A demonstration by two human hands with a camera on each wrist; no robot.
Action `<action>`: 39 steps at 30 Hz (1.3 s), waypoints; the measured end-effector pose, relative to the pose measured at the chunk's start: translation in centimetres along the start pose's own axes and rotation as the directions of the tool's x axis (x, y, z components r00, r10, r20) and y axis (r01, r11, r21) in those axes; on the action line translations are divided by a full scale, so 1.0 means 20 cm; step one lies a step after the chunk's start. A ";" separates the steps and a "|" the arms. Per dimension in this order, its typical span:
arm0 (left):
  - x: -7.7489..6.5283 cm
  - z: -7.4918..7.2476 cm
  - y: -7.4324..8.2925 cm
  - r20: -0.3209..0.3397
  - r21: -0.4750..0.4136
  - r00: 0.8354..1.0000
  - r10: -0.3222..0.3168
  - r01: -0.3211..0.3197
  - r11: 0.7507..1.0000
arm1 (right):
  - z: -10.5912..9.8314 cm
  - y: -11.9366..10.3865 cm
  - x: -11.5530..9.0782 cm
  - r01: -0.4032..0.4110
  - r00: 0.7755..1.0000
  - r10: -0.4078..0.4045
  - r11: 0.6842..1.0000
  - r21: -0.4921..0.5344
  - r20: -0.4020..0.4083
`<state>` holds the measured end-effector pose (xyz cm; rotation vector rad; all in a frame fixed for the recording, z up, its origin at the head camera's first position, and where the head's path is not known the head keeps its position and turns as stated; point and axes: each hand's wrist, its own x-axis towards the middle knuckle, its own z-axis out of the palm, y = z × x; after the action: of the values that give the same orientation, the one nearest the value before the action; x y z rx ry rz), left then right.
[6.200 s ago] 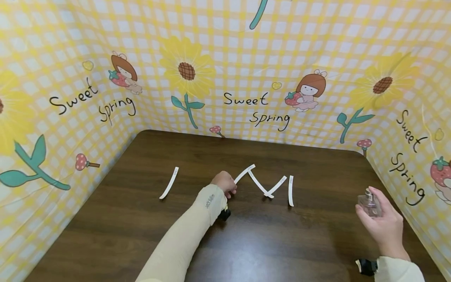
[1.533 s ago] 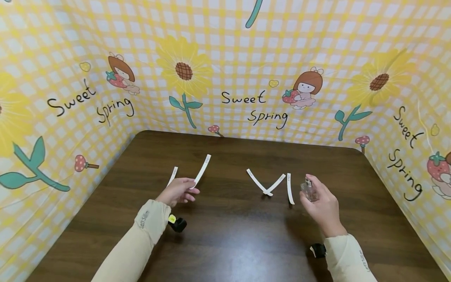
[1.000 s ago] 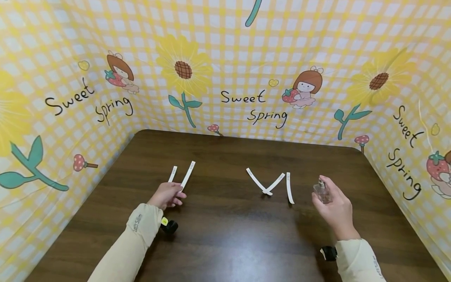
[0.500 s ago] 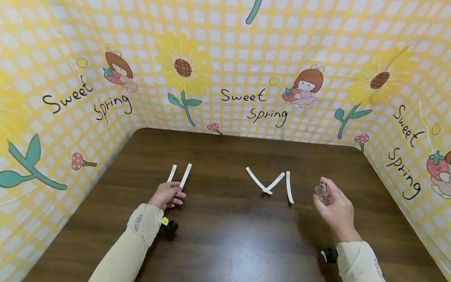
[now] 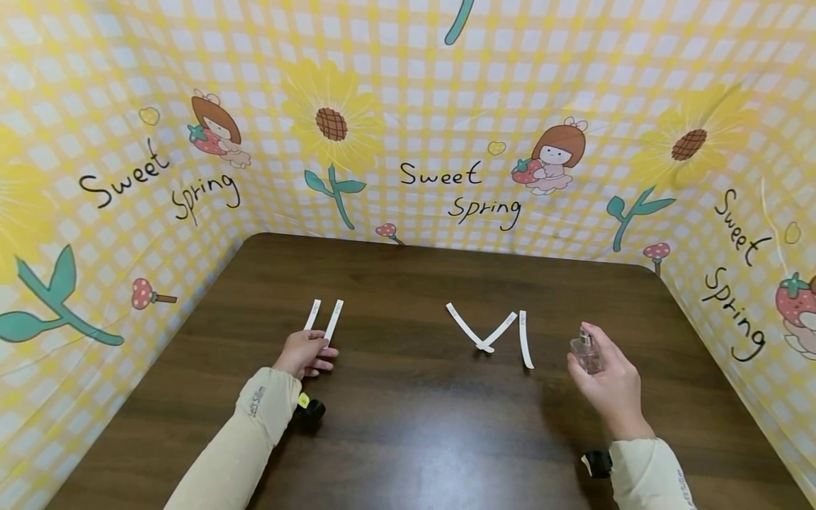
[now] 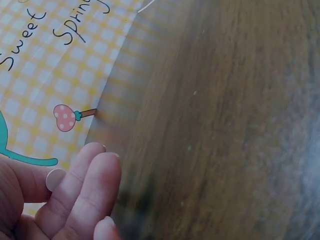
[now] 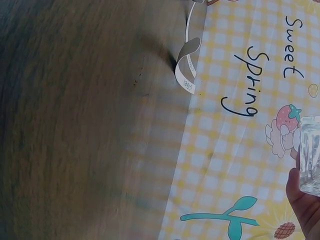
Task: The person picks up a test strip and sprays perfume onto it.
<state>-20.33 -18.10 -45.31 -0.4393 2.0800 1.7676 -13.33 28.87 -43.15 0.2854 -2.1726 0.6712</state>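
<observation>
My left hand (image 5: 307, 352) pinches a white scent test strip (image 5: 334, 320) between thumb and fingers at the left of the table. In the left wrist view the strip's rounded end (image 6: 56, 180) shows between them. Just left of it lies another white strip (image 5: 313, 314), its lower part hidden behind the hand. My right hand (image 5: 613, 386) grips a clear glass perfume bottle (image 5: 584, 354), with the index finger on the sprayer top. The bottle is above the table's right side; in the right wrist view only part of the glass (image 7: 311, 155) shows.
Right of the middle, two curled strips (image 5: 464, 326) (image 5: 500, 330) meet in a V, with a third strip (image 5: 525, 340) close beside them. The dark wooden table (image 5: 395, 418) is enclosed by a checked, printed cloth (image 5: 440, 127) at the back and sides.
My left hand has taken a strip from the middle and carried it left, lowering it beside the leftmost strip. My right hand with the perfume bottle has moved left from the table's right edge.
</observation>
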 end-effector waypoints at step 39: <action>-0.06 -0.04 -0.01 -0.016 0.167 0.999 -0.048 0.050 0.985 | -0.01 0.01 0.01 0.000 1.000 0.000 1.000 0.011 -0.019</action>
<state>-19.31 -18.92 -44.82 -0.4496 2.1854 1.5510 -13.29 29.15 -42.93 0.2836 -2.1519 0.6830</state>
